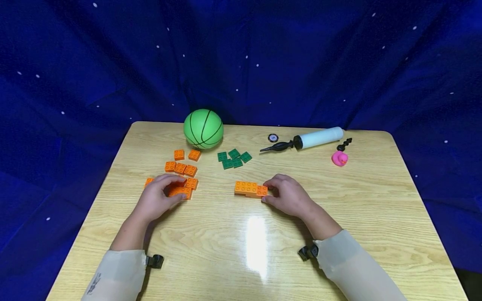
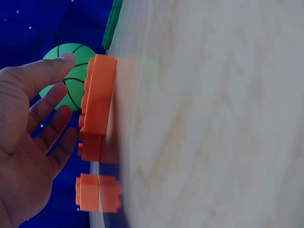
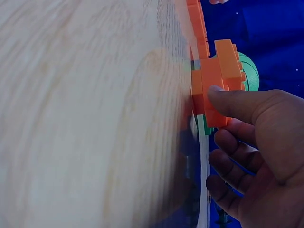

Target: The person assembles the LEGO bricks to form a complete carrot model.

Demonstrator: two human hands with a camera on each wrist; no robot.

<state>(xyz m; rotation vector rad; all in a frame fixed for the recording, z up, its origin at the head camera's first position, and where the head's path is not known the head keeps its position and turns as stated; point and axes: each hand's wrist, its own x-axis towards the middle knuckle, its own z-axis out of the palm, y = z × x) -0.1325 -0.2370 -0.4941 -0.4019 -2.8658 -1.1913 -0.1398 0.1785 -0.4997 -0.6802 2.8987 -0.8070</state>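
My left hand (image 1: 157,198) is held over a group of orange toy bricks (image 1: 191,184) on the left of the table. Its thumb and fingers are spread apart, and in the left wrist view a gap shows between them and a long orange brick (image 2: 100,95). Part of the group is hidden under the hand. Near the table's middle, my right hand (image 1: 289,195) pinches the right end of a joined stack of orange bricks (image 1: 246,187) between thumb and index finger. A lighter orange brick (image 3: 229,64) sits on top of that stack, set off toward one end.
Several loose orange bricks (image 1: 180,168) and green bricks (image 1: 227,163) lie farther back. Behind them is a green ball (image 1: 203,128). Toward the back right are a poker chip (image 1: 273,138), a hand pump (image 1: 320,138), a black twisted piece (image 1: 341,147) and a pink rubber duck (image 1: 339,158).
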